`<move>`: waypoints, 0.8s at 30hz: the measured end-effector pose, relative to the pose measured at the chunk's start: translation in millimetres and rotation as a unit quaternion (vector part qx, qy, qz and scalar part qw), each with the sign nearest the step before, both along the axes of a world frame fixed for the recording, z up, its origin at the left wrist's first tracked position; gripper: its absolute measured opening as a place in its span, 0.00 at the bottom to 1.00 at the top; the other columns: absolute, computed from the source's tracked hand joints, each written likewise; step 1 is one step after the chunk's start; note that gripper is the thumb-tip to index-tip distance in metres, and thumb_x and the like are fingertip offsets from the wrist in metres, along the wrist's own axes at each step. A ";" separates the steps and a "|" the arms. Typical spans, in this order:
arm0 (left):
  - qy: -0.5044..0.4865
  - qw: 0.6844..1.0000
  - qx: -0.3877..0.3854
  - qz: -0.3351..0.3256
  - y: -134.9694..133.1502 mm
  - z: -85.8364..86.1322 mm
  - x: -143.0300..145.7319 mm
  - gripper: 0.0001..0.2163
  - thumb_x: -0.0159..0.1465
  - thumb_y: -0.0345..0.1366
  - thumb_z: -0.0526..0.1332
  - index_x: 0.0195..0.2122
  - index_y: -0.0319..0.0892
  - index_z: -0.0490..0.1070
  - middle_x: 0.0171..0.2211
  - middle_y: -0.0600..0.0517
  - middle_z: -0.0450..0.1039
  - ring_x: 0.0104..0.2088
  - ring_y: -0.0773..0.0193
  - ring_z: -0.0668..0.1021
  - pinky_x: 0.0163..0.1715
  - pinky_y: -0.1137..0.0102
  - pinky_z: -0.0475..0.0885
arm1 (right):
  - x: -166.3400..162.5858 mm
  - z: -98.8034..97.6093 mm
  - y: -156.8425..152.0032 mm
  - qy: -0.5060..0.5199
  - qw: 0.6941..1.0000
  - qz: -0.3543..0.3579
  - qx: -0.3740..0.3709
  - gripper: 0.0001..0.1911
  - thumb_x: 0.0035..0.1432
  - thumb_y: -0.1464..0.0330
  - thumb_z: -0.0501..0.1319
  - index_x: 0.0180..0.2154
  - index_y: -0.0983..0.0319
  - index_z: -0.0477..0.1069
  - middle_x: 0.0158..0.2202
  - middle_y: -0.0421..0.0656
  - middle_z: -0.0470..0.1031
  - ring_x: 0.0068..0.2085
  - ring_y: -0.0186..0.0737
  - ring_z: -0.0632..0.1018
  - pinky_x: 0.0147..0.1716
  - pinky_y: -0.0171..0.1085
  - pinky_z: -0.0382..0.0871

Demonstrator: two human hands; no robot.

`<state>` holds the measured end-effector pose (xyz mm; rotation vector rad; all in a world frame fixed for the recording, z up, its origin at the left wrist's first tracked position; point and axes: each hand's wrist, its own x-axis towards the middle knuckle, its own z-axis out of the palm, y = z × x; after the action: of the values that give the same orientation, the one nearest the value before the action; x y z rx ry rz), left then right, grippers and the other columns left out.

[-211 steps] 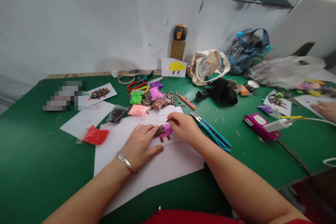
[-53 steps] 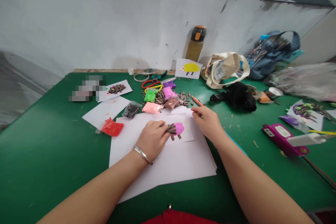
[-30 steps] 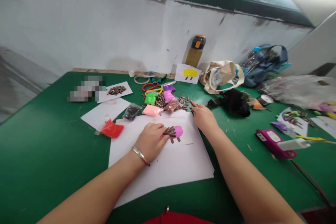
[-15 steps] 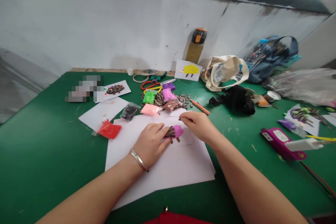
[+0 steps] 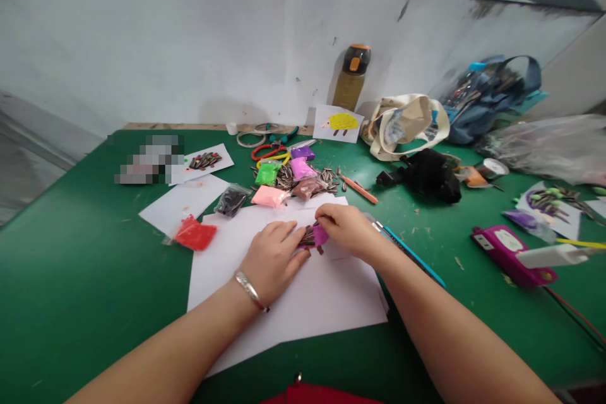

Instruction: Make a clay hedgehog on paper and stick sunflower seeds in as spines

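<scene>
A pink clay shape (image 5: 318, 235) stuck with dark sunflower seeds lies on a small white card over larger white paper sheets (image 5: 303, 303) on the green table (image 5: 71, 278). My left hand (image 5: 272, 259), a silver bracelet on its wrist, lies flat on the paper with fingers stretched out and fingertips at the shape's left side. My right hand (image 5: 348, 229) is pinched closed at the shape's right side, its fingertips touching the clay; what the pinch holds is too small to name. A heap of loose sunflower seeds (image 5: 326, 178) lies just beyond the paper.
Small bags of coloured clay: red (image 5: 195, 234), pink (image 5: 267, 197), green (image 5: 266, 173), magenta (image 5: 302, 168). An orange pencil (image 5: 360, 190), a blue cutter (image 5: 409, 254), a yellow hedgehog card (image 5: 338, 123), a bottle (image 5: 351, 76), bags (image 5: 407, 123) and a purple device (image 5: 506, 246) lie around.
My right hand reached out to the seed heap, then came back and now touches the pink shape's right side. My left hand stayed flat on the paper.
</scene>
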<state>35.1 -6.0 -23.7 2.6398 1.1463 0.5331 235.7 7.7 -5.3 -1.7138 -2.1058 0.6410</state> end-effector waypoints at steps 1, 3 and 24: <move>0.001 1.000 0.000 0.001 0.1 -0.4 0.2 0.16 0.63 0.38 0.57 0.51 0.40 0.68 0.50 0.42 0.70 0.50 0.51 0.71 0.49 0.54 0.69 | -1.1 -0.4 0.3 -0.007 1.000 0.003 0.002 0.11 0.58 0.72 0.51 0.34 0.59 0.73 0.31 0.40 0.76 0.33 0.35 0.72 0.31 0.31 0.57; 0.001 1.000 0.000 0.001 0.2 -1.1 0.6 0.16 0.63 0.38 0.57 0.51 0.41 0.68 0.50 0.43 0.71 0.50 0.51 0.71 0.49 0.54 0.69 | -3.3 -1.3 0.8 -0.019 1.000 0.008 0.003 0.12 0.59 0.73 0.51 0.34 0.60 0.72 0.31 0.40 0.76 0.33 0.35 0.72 0.31 0.31 0.57; 0.066 0.997 -0.014 0.029 -2.3 9.9 17.2 0.16 0.62 0.43 0.58 0.49 0.42 0.70 0.50 0.46 0.71 0.48 0.52 0.69 0.47 0.56 0.67 | -12.7 -7.4 0.4 -0.109 0.993 0.037 0.013 0.12 0.63 0.70 0.49 0.35 0.60 0.70 0.34 0.43 0.76 0.36 0.38 0.73 0.32 0.34 0.55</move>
<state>52.3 -8.3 -13.8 2.6591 1.2617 0.3534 223.1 8.0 -12.6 -1.7683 -2.3232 0.4633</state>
